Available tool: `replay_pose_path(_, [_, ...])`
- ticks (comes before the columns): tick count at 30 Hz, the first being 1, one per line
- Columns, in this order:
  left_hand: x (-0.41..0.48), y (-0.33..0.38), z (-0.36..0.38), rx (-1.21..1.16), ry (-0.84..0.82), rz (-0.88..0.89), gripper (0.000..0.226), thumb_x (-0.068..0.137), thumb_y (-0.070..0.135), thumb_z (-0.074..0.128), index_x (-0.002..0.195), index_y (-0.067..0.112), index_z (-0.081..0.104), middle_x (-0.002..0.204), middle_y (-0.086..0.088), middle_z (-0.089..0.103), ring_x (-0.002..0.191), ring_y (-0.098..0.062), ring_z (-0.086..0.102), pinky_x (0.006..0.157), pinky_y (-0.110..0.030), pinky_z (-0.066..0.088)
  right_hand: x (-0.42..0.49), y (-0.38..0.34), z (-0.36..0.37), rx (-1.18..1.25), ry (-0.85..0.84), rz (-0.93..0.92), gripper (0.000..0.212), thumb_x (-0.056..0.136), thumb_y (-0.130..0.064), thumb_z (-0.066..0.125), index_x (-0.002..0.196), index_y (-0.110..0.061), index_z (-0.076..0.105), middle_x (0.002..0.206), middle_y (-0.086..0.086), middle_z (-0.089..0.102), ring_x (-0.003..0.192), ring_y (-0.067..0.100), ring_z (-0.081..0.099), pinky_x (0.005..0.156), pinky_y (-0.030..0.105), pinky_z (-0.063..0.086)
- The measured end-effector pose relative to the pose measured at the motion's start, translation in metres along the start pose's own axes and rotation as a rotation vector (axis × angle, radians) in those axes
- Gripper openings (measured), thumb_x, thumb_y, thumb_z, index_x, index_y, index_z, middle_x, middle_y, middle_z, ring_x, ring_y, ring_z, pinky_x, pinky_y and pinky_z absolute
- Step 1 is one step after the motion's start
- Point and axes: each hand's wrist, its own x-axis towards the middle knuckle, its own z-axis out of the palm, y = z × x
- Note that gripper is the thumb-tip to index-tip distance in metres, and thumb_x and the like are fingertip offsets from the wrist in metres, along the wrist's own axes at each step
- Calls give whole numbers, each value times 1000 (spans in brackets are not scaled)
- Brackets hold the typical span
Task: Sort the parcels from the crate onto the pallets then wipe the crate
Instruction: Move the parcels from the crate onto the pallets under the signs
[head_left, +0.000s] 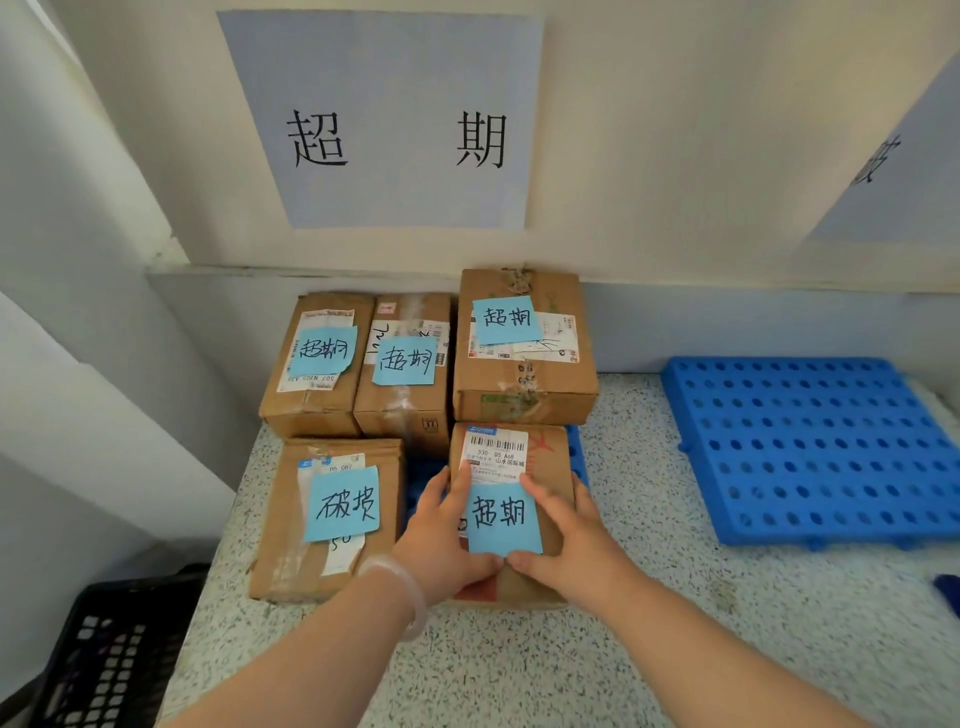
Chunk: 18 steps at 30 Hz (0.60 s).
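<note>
**Mia:** What is the room like?

**Ben:** It is a corner with pale walls. A big sheet of paper (382, 119) with two black signs hangs on the back wall. Part of another sheet (904, 161) shows on the right.

**Mia:** And what is underneath?

**Ben:** A speckled counter (519, 670), white with little dark dots. It runs up to the wall.

**Mia:** Where are the parcels?

**Ben:** Five brown boxes sit close together on the left side, near the wall, on a blue pallet (575, 457) that peeks out between them. Each box has a blue note with black writing. The front right parcel (545, 467) is the one being held.

**Mia:** How do the hands hold it?

**Ben:** The left hand (441, 540) grips its left side and the right hand (566, 545) grips its right side. Both thumbs press on its near end, almost touching each other.

**Mia:** Anything else?

**Ben:** A second blue pallet (815, 447) with lots of holes lies on the counter to the right, well apart from the boxes. A black crate (114, 660) with a grid of holes sits low at the bottom left, beside the counter.
</note>
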Motion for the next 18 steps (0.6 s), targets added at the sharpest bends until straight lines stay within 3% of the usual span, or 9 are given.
replay_pose_path(5, [-5, 7, -3, 21, 4, -25, 115, 78, 44, 76, 153, 39, -10, 162, 5, -9, 147, -20, 18, 116, -33, 30, -5, -1, -2, -6, -15, -9, 95, 75, -44, 81, 146, -58, 19, 159, -11, -23, 150, 19, 2, 122, 37, 18])
replay_pose_path(11, [-19, 16, -6, 70, 33, -36, 114, 75, 52, 75, 152, 42, -8, 163, 6, -9, 149, -24, 11, 118, -42, 27, -21, -6, -13, -86, -13, -19, 101, 73, -51, 80, 148, -58, 13, 158, -15, -27, 151, 20, -4, 121, 44, 18])
replay_pose_path(18, [-50, 43, -3, 292, 130, 58, 102, 83, 53, 67, 153, 42, -6, 162, 9, -10, 149, -21, 3, 120, -40, 20, -61, -2, -23, -208, 28, -99, 109, 71, -60, 78, 147, -60, 0, 159, -17, -24, 151, 18, -5, 120, 49, 19])
